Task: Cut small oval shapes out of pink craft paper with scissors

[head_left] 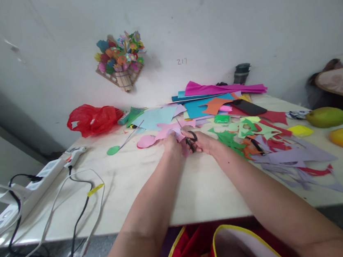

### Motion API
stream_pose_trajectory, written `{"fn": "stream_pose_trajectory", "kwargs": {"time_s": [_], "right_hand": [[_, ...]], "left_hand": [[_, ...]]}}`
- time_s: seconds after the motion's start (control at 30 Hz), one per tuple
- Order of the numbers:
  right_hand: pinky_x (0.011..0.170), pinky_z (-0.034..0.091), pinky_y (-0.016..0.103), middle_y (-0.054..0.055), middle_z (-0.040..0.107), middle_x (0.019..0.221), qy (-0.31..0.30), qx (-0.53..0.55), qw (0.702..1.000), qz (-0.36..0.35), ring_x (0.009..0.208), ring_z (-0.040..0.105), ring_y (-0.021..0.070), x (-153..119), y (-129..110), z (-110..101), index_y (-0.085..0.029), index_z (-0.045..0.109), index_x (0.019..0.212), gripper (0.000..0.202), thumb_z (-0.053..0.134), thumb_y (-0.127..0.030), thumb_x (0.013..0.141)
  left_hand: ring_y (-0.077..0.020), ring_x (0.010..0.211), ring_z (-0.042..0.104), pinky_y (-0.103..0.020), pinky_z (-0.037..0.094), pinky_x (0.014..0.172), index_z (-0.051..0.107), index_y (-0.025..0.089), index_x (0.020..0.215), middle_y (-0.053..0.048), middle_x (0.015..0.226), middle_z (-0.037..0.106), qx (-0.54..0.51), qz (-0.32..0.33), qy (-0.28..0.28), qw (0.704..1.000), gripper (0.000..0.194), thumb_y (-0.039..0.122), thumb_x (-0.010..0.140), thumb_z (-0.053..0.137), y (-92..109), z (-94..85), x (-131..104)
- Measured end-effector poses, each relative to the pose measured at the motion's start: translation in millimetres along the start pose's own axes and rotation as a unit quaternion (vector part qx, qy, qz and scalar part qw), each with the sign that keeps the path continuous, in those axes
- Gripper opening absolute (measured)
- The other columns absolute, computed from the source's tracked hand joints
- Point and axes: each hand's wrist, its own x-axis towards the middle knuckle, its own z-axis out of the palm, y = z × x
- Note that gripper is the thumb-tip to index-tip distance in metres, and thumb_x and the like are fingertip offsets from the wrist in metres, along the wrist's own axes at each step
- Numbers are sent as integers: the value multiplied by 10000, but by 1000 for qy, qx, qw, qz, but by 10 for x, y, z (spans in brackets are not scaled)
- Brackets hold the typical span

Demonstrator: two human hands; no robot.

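Observation:
My right hand (200, 140) is closed on a pair of scissors with black handles (190, 139). The blades point away from me, over pink paper. My left hand (173, 142) is closed beside it, its fingers pinching a pink paper piece (176, 133) near the blades. Whether the blades are cutting the paper cannot be made out. Just beyond both hands lies a pink sheet with cut edges (167, 129). Left of my left hand rests a rounded pink piece (145, 141), and farther left a green paper disc (113, 150) with a thin purple strip.
Colored paper scraps (289, 156) cover the right side, near two mangoes (326, 117). A black phone (248, 106) and stacked sheets (209, 105) lie at the back. At left are a red plastic bag (94, 118), a power strip (38, 183) and loose cables.

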Motion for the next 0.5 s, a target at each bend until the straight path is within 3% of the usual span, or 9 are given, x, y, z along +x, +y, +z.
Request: {"fn": "stream_pose_trajectory", "kwargs": {"time_s": [0.33,0.5], "right_hand": [[263,186,155,-10,551,490,20,5,998,-64,353,515,83,-13,25,36,-156,516,682,382,605,-520,761],[265,197,155,-17,550,486,34,8,996,-78,350,512,80,-3,42,68,-156,521,683,368,603,-504,767]], "left_hand": [[-104,441,438,-225,368,425,485,175,675,19,546,425,-7,16,2,1000,155,147,819,533,36,7,-77],[-114,412,448,-225,357,385,490,175,749,17,544,431,-17,-21,-18,999,100,198,842,518,33,14,-78]]}}
